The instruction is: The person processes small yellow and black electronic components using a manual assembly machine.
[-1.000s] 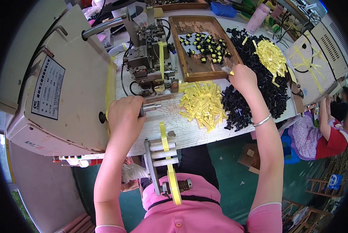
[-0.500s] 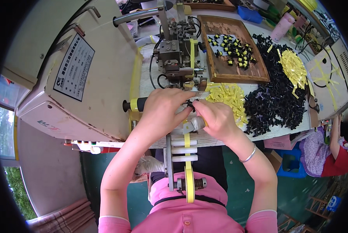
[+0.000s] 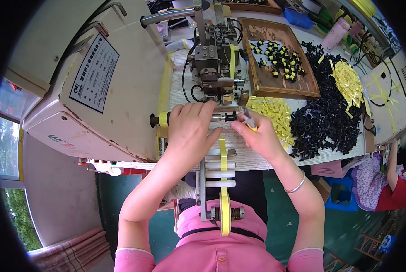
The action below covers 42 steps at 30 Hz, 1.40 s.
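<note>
My left hand point(image 3: 188, 129) is curled over a horizontal spindle, its fingers on the far side and its thumb on the near side. A bright metal shaft point(image 3: 217, 118) comes out past these fingers with a small black bobbin point(image 3: 230, 117) at its tip. Just right of the bobbin, my right hand point(image 3: 261, 138) grips a small tool point(image 3: 250, 120) with a grey body and a yellow part; its exact kind is unclear. Below the hands, a strip of yellow tape point(image 3: 223, 158) runs up from a tape roll point(image 3: 225, 217) past several white rollers point(image 3: 220, 174).
A metal winding machine point(image 3: 214, 59) stands beyond my hands, beside a large beige cabinet point(image 3: 108, 90). To the right lie yellow tape pieces point(image 3: 275, 119), black bobbins point(image 3: 325, 127) and a wooden tray point(image 3: 287, 90) of taped parts. Another person point(image 3: 379, 183) is at far right.
My hands have moved apart. The black bobbin, between my fingertips before, now sits on the shaft's end. The tool in my right hand has swung upward beside it.
</note>
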Available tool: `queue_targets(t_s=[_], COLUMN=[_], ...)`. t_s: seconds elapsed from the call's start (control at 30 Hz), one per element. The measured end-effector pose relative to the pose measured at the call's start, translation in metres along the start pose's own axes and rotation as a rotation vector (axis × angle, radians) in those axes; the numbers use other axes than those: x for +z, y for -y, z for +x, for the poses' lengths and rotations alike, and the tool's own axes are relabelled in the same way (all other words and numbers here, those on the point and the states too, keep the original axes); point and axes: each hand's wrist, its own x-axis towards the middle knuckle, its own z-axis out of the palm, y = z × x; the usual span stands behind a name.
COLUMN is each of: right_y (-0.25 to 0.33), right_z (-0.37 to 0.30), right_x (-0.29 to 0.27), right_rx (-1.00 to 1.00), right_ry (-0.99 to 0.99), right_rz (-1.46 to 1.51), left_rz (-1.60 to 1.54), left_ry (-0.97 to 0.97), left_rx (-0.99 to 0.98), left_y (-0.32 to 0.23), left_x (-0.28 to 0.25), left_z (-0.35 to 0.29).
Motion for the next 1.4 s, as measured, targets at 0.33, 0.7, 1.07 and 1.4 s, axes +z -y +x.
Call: queue_targets(t_s=[0.33,0.7,1.07,1.4], right_y=[0.02,0.032,0.034,0.041], right_z=[0.009,0.043,0.113,0.088], right_x=[0.002,-0.018,-0.032,-0.027], right_rx=[0.364,-0.04,0.077,-0.032], right_ry=[0.173,-0.156,-0.207,-0.036], right_rz=[0.261,-0.326,0.461,0.076], left_rz=[-0.026,-0.215,-0.197,-0.197], left_ry=[0.139,0.124,0.061,0.043], left_rx=[0.022,0.033,0.077,0.093], left_y=[0.013,0.009,0.01,0.012], left_x=[0.005,0.0,0.003,0.004], left_z=[0.007,0.009,0.007,0.007])
